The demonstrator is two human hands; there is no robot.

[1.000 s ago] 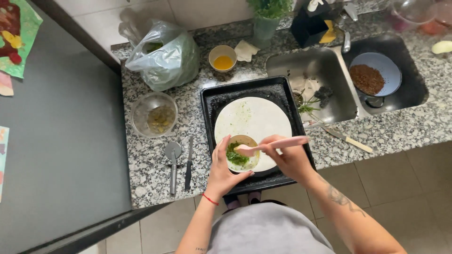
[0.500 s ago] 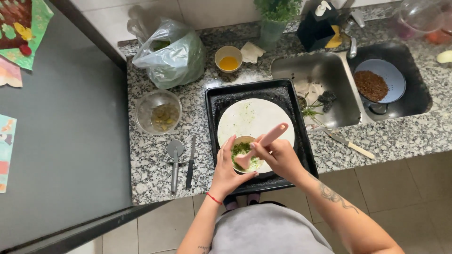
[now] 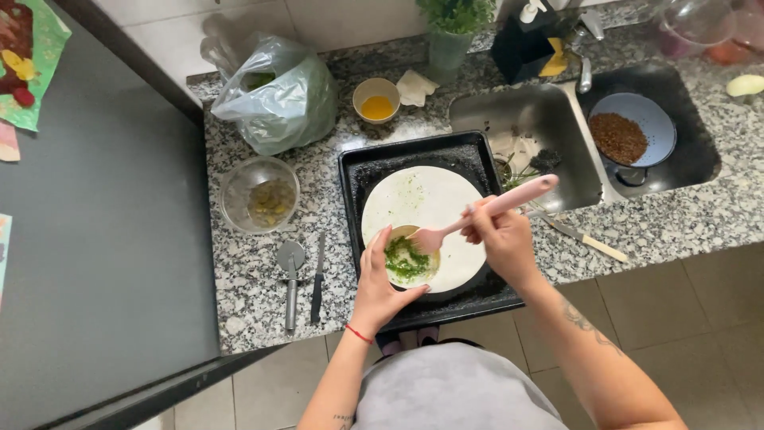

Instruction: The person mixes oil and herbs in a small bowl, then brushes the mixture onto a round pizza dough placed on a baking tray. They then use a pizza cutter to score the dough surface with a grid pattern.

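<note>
A person stands at a speckled granite counter point(image 3: 263, 279), working over a black baking tray point(image 3: 366, 163) that holds a round white tortilla point(image 3: 434, 199) smeared faintly green near its far edge. The left hand point(image 3: 378, 283) is cupped around a small bowl point(image 3: 407, 259) of chopped green herb mixture, fingers wrapped on its near rim, holding it over the near left part of the tortilla. The right hand point(image 3: 501, 239) is closed in a fist-like grip on the handle of a pink spatula point(image 3: 493, 209), whose blade dips into the bowl.

Left of the tray sits a clear glass bowl point(image 3: 259, 193) with a little yellowish-green residue; just nearer the person lie a pizza wheel point(image 3: 290, 279) and a dark-handled knife point(image 3: 317, 279), side by side. Behind the tray, a small yellow cup point(image 3: 376, 99) holds orange liquid, and to its left a clear plastic bag point(image 3: 274, 95) bulges with greens. A potted herb point(image 3: 454, 28) stands behind the tray's far right corner.

Right of the tray, a steel sink point(image 3: 549, 119) contains scraps and stems, with a pale-handled knife point(image 3: 585, 237) on the counter edge in front of it. Farther right, a pale blue colander point(image 3: 641, 135) filled with brown grains rests in a second basin.
</note>
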